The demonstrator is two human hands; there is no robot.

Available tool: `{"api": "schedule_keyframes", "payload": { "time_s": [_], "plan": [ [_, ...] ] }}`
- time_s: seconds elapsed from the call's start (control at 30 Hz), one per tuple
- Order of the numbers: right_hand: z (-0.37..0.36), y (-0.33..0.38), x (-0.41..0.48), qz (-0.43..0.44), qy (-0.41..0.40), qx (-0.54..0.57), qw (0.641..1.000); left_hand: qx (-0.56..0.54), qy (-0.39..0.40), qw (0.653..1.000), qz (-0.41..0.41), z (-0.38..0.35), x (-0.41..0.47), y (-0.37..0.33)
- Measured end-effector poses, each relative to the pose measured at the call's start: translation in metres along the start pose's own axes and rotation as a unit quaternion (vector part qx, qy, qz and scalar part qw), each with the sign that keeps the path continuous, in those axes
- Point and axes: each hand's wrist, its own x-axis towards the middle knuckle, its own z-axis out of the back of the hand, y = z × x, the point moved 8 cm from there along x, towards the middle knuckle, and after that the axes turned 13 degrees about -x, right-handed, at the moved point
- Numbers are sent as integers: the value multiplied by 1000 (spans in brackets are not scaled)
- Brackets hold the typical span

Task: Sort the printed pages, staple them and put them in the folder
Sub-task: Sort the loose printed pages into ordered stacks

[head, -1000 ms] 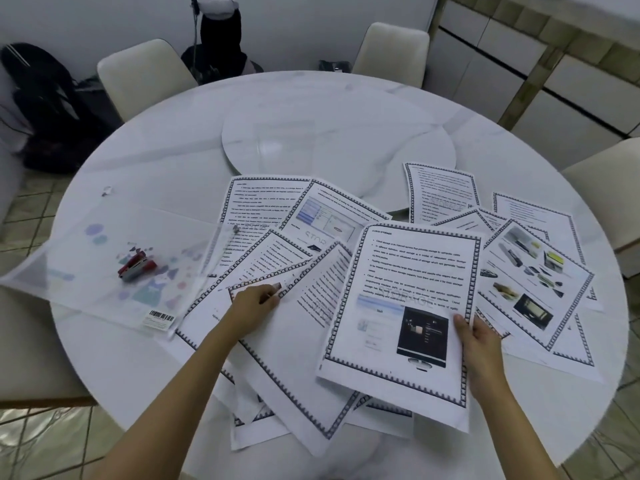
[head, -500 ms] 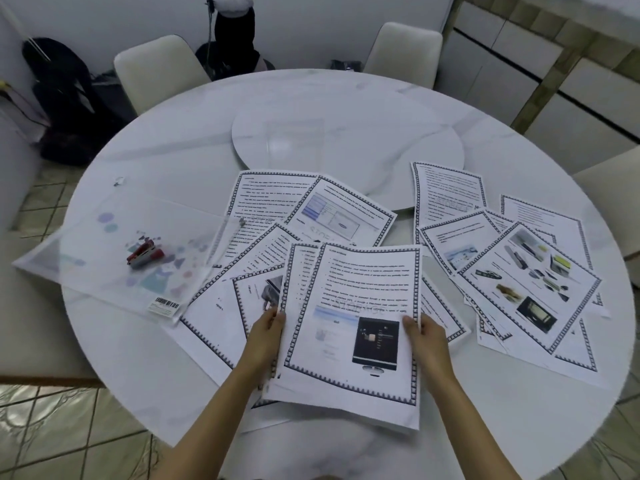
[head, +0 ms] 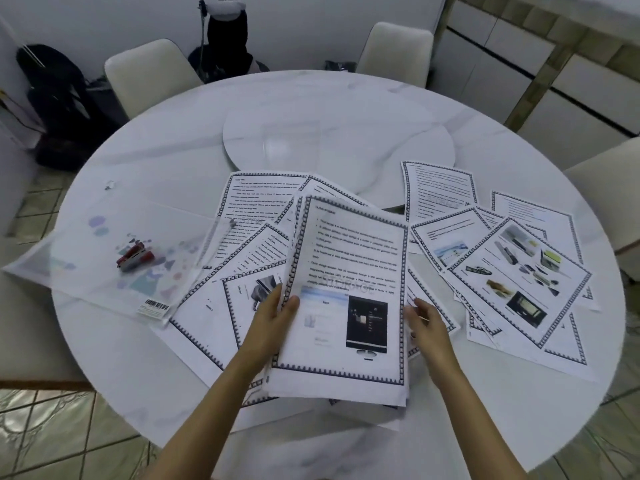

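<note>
A small stack of printed pages (head: pixel 349 258), topped by a bordered sheet with text and a dark screen picture, is held tilted above the table's near side. My left hand (head: pixel 273 317) grips its left edge, thumb on top. At the stack's right edge is my right hand (head: pixel 426 323), blurred, fingers loosely spread, no thumb over the paper. More bordered pages (head: pixel 519 282) lie fanned out on the right and under the stack on the left (head: pixel 249 206). A translucent plastic folder (head: pixel 104 237) lies flat at the left with a red stapler (head: pixel 135 258) on it.
The pages lie on a round white marble table (head: pixel 173 140) with a raised turntable (head: pixel 339 133) in its middle. Cream chairs (head: pixel 149 74) stand around it. Dark bags (head: pixel 55 105) sit on the floor at the back left. Cabinets line the right wall.
Both hands brought the picture page leftward onto other sheets and squared them into one stack. My right hand has come off the page's right edge.
</note>
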Motion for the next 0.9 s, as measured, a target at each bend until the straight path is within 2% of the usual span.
{"api": "schedule_keyframes", "payload": {
  "time_s": [0.13,0.2,0.3,0.37,0.47,0.57,0.77,0.9],
  "plan": [
    [1,10,-6,2,109,158,981,-39,11,999,-7,-15,1,-14],
    [7,13,-9,12,121,190,974,-41,23,999,3,-25,2,-13],
    [26,12,-9,33,80,176,981,-10,59,998,30,-40,5,-1],
    [40,7,-7,36,47,163,985,59,76,994,47,-45,8,10],
    [67,-11,-1,22,-6,164,986,115,43,991,53,-43,14,24],
    [92,-28,1,21,-37,172,984,197,5,980,11,-41,17,25],
    [135,-70,8,-8,-89,165,982,344,8,938,-45,-53,45,14],
    [144,-88,9,-25,-77,174,981,396,-23,916,-60,-41,74,9]
  ]
}}
